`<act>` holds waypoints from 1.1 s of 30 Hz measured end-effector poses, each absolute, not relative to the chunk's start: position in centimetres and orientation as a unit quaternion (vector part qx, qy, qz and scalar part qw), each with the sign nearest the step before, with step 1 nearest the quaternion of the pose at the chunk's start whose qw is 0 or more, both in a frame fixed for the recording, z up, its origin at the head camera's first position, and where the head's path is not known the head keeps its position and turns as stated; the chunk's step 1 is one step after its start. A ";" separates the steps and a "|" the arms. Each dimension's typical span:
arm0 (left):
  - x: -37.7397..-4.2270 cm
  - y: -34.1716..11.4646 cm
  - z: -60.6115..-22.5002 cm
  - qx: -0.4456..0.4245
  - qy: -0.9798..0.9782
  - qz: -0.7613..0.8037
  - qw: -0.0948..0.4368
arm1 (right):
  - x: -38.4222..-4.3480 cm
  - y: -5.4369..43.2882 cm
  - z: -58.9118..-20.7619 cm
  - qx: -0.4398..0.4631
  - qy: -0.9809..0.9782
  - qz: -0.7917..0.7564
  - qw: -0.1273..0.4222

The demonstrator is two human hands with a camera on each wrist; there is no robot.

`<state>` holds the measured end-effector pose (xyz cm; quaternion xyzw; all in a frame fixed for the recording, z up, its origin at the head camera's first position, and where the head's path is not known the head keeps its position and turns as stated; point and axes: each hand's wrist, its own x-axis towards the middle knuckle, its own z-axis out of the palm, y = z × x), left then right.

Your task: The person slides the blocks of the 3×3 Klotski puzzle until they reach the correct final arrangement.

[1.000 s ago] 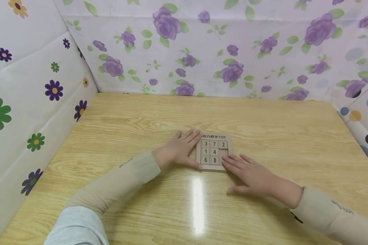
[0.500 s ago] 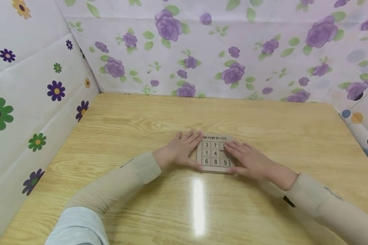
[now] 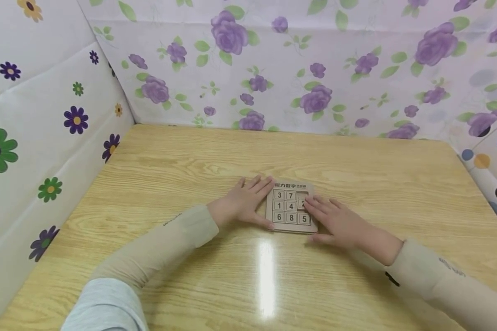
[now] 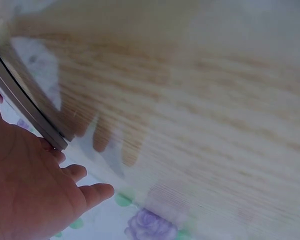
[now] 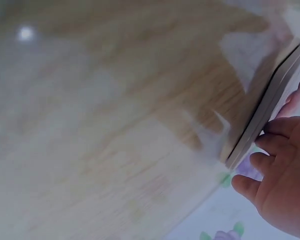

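A number slide puzzle in a flat wooden-looking frame lies on the table. Its tiles read 3, 7 on top, 1, 4 and a partly covered 2 in the middle, and 6, 8, 5 at the bottom. The top right slot is bare. My left hand rests along the puzzle's left edge, fingers spread, thumb at the lower left corner. Fingertips of my right hand press on the 2 tile, its thumb by the lower right corner. Both wrist views show the puzzle's side edge beside a hand.
The wood-grain table carries a bright light reflection in front of the puzzle. Flower-printed cloth stands along the back and left, with dotted cloth at the right.
My right hand has gone from the lower right tile up to the 2 tile, then drawn it down from the top right slot into the middle row. The left hand has stayed put.
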<state>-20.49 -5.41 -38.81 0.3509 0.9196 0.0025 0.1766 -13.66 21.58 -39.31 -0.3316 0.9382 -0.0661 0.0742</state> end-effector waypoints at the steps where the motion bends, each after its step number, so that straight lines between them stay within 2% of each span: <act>1: -20.5 -5.4 -38.8 0.351 0.920 0.002 0.177 | -13.5 21.5 -39.2 -0.335 0.937 -0.065 0.074; 7: -20.9 -5.4 -38.7 0.349 0.919 0.002 0.183 | -12.9 21.2 -38.8 -0.341 0.936 -0.056 0.068; 14: -20.8 -5.4 -38.5 0.348 0.918 0.002 0.189 | -13.9 20.6 -38.6 -0.344 0.937 -0.056 0.036; 24: -20.3 -5.4 -38.9 0.343 0.919 0.007 0.192 | -15.4 18.5 -39.1 -0.348 0.932 -0.074 0.068; 33: -20.5 -5.2 -38.9 0.342 0.920 0.004 0.189 | -15.7 19.6 -39.3 -0.337 0.935 -0.072 0.080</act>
